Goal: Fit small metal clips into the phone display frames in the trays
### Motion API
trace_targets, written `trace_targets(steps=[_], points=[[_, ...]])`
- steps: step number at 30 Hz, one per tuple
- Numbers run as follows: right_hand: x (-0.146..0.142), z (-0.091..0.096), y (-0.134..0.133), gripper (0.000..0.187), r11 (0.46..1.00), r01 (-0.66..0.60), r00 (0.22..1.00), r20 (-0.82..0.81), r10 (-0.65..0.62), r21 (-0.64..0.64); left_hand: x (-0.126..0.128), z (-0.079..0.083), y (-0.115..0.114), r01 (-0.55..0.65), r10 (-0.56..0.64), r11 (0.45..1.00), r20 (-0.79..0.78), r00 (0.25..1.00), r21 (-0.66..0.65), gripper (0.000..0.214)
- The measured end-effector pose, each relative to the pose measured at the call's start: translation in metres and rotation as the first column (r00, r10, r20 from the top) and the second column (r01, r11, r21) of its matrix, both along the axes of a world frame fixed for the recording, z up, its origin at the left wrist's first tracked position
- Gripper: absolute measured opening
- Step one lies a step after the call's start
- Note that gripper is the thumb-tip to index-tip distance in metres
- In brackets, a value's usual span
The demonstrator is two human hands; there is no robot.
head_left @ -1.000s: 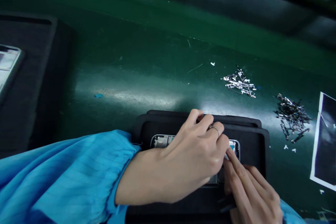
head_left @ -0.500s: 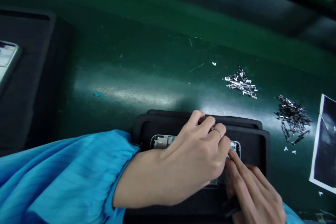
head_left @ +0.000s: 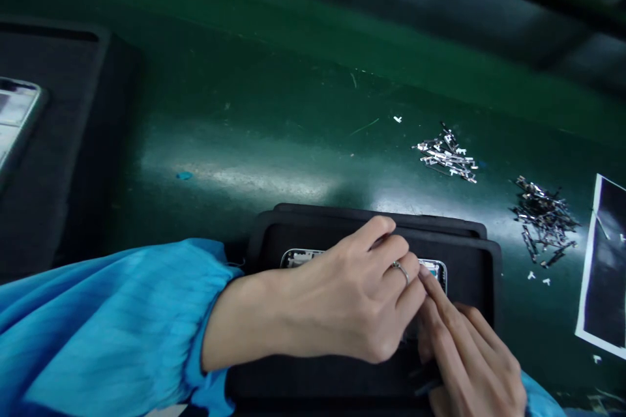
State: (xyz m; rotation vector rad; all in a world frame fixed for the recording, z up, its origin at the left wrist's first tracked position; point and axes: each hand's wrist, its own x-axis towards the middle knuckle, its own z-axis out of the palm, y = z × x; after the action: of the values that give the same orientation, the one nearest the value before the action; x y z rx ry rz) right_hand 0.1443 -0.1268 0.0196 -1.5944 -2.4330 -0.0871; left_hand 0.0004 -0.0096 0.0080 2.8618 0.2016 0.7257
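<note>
A phone frame [head_left: 437, 268] with a silvery rim lies in the black tray [head_left: 479, 300], mostly covered by my hands. Over its middle is my left hand [head_left: 357, 293], ring on one finger, with the fingers curled down and their tips hidden. My right hand [head_left: 464, 352] meets it at the frame's right part, fingers pressed together and pointing inward. Under the right palm shows a dark object [head_left: 424, 374], too dim to name. Whatever either set of fingertips pinches is out of sight.
Beyond the tray on the green table lie two piles of small metallic strips, one brighter [head_left: 447, 155] and one darker [head_left: 545, 215]. A white-edged black sheet [head_left: 606, 267] is at the right. Another black tray [head_left: 63, 117] at the left holds a phone frame [head_left: 17, 114].
My left hand has turned slightly, its knuckles dropping lower, and covers more of the frame's left part. My right hand stays almost in place beside it.
</note>
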Motion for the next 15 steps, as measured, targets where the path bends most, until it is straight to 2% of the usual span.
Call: trace_targets(steps=[3, 8, 15], points=[[-0.0003, -0.0021, -0.0021, 0.033, 1.0, -0.007, 1.0, 0.021, 0.007, -0.006, 0.0008, -0.0022, 0.0003, -0.077, 0.073, 0.992, -0.042, 0.996, -0.103, 0.021], [-0.0006, -0.0044, -0.0051, 0.029, 1.0, 0.0, 1.0, 0.014, 0.0, -0.009, 0.0002, -0.0021, 0.0019, -0.17, 0.136, 0.932, -0.126, 0.983, -0.32, 0.012], [-0.0012, -0.0032, -0.0039, 0.027, 0.999, 0.036, 0.999, -0.011, -0.036, 0.008, -0.0005, -0.0011, 0.0044, -0.17, 0.122, 0.92, -0.154, 0.98, -0.352, 0.014]])
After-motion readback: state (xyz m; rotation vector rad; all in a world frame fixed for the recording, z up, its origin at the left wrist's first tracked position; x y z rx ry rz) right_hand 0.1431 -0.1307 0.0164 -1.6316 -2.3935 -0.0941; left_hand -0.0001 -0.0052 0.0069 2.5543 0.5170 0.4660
